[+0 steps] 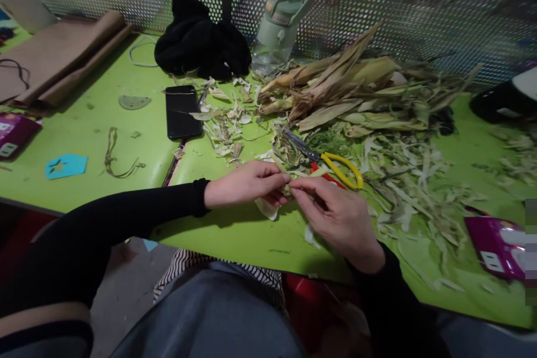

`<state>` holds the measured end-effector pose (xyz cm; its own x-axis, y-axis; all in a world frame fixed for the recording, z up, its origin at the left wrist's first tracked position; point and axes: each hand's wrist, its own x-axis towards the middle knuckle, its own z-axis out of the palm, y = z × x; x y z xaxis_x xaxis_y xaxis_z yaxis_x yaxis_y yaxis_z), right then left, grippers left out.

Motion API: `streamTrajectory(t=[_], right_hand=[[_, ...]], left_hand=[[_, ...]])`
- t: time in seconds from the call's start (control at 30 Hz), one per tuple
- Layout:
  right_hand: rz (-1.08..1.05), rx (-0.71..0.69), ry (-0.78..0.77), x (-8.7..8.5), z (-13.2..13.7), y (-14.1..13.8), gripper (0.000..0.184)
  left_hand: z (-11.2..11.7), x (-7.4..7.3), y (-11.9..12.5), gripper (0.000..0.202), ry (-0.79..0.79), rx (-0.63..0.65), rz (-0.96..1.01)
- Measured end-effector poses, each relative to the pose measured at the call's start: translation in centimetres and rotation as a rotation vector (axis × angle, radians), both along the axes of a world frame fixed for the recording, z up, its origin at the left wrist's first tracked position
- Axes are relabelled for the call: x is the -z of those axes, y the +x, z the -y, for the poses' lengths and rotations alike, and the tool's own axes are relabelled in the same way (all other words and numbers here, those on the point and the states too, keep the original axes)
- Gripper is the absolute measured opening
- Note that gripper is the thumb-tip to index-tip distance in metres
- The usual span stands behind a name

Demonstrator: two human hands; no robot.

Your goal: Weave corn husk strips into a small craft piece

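My left hand point(247, 183) and my right hand point(335, 215) meet over the front of the green table point(235, 235). Both pinch the same pale strip of corn husk point(268, 207), with the fingertips touching at about the middle. A loose end of the husk hangs below my left fingers. Yellow-handled scissors point(331, 161) lie just behind my hands, blades pointing away to the left. Behind them lies a heap of dried corn husks point(344, 89).
Husk scraps point(415, 190) litter the table's right half. A black phone point(182, 112) lies left of centre, with a black cloth point(201, 42) and a pale green bottle point(285, 17) at the back. Brown paper point(59, 56), a blue star cut-out point(66, 165) and purple packets point(495, 243) lie around.
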<state>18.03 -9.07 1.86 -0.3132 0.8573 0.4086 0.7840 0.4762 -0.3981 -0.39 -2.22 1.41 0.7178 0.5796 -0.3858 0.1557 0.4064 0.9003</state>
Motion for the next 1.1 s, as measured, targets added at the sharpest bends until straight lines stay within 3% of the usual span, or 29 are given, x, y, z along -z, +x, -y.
streamTrajectory(t=[0.2,0.37,0.47,0.57,0.77,0.97,1.1], right_hand=[[0.148,-0.151,0.053,0.03,-0.19,0.81,0.014],[0.153,-0.124,0.055,-0.29,-0.28,0.99,0.012],[0.101,-0.095,0.03,-0.34,-0.17,0.87,0.009],[0.084,-0.074,0.009,-0.41,-0.09,0.89,0.008],[0.041,-0.05,-0.073,-0.77,-0.19,0.9,0.01],[0.035,0.092,-0.046,-0.2,-0.09,0.27,0.007],[0.071,-0.001,-0.061,-0.03,-0.23,0.4,0.009]], left_hand=[[-0.17,0.07,-0.24,0.023,-0.029,0.014,-0.009],[-0.47,-0.32,-0.7,0.011,0.007,0.08,0.056],[-0.52,-0.17,-0.76,0.031,0.137,0.137,0.011],[-0.47,0.25,-0.61,0.038,0.268,0.156,-0.052],[-0.33,0.22,-0.58,0.039,0.386,0.19,-0.068],[0.18,-0.23,-0.76,0.034,0.695,0.191,-0.176],[0.36,-0.06,-0.72,0.03,0.792,0.203,-0.219]])
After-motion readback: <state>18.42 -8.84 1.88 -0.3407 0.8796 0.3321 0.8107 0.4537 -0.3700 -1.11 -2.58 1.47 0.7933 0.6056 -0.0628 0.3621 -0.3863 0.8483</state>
